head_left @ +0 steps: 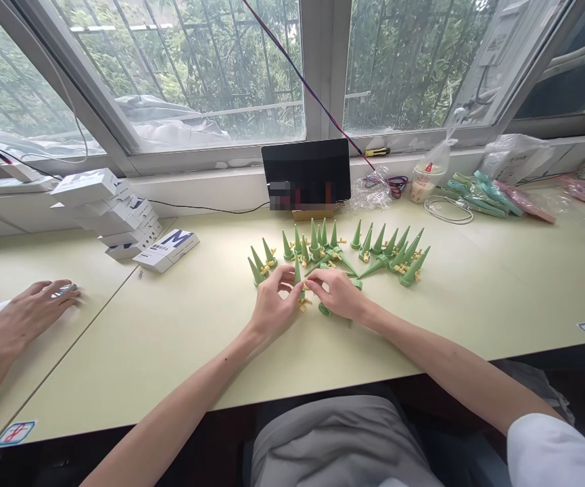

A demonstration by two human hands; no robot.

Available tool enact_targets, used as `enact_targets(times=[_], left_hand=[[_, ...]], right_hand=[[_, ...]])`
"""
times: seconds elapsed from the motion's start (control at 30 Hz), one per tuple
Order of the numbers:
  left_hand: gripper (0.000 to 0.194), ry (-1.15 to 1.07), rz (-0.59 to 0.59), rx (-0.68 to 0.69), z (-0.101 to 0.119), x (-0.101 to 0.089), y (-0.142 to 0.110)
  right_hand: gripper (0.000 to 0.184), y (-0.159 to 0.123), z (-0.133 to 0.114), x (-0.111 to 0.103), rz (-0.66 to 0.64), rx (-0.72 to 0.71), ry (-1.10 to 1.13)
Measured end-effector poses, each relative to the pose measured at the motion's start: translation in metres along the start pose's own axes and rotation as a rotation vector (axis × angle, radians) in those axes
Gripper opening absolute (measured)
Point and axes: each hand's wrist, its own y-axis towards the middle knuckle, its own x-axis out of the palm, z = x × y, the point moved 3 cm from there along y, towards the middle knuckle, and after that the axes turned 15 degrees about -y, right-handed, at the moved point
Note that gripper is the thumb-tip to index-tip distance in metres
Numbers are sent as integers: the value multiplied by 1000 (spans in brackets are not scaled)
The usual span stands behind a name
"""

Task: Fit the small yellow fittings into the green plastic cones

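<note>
Upright between the fingers of my left hand [272,304] is a green plant watering spike [297,268], its pointed tip up. My right hand [341,295] is closed in a pinch beside it, fingertips at a small yellow valve [306,286] against the spike's side. Another yellow valve piece [302,305] lies on the table just below my left fingertips. Beneath my right hand is a ribbed green piece [324,310], partly covered. Beyond both hands stand several more green spikes [412,268] with yellow valves, and a few lie on their sides.
A dark screen [306,172] stands at the back by the window. White boxes [120,213] are stacked at left, near another person's hand [31,308] on a mouse. A bagged drink cup [427,177] and green and pink plastic packs [495,195] lie at the back right.
</note>
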Motion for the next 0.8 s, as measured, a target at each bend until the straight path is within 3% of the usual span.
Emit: enact_targets(times=[0.17, 0.37, 0.8], left_hand=[[22, -3, 27, 1, 0, 0, -1], [20, -5, 66, -5, 0, -2, 0], [19, -26, 49, 35, 4, 0, -1]], right_hand=[[7, 0, -3, -3, 19, -18, 39], [5, 0, -4, -3, 18, -44, 47], [38, 1, 0, 1, -50, 7, -23]])
